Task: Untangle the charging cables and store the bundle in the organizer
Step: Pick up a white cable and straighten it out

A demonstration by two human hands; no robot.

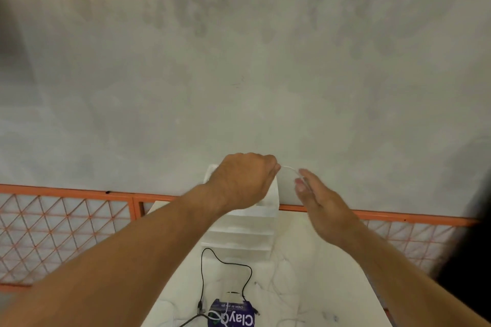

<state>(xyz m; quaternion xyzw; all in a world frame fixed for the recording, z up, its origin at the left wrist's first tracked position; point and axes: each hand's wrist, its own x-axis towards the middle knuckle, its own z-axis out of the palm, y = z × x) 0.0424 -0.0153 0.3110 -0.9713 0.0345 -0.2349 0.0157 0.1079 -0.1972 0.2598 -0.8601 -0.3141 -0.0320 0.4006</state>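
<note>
Wall: I see a mottled grey concrete wall (239, 61) filling the upper view.
Fence: an orange metal mesh fence (66, 233) runs along its foot, behind the table.
Table: a white marbled tabletop (305, 273) reaches away from me.
Organizer: a white translucent plastic tiered organizer (239, 236) stands at the table's far end, its top hidden by my left wrist.
Left hand: the left hand (241, 180) hovers above the organizer, fingers curled, pinching one end of the cable span.
Right hand: the right hand (321, 204) is just beside it, fingers nearly straight; I cannot tell whether they grip.
Black cable: a thin black charging cable (202, 273) loops on the table in front of the organizer.
Packet: a small blue printed packet (233, 316) lies at the near edge, the black cable touching it.
White cable: a thin white charging cable (289, 168) arcs between both hands' fingertips, in the air.
</note>
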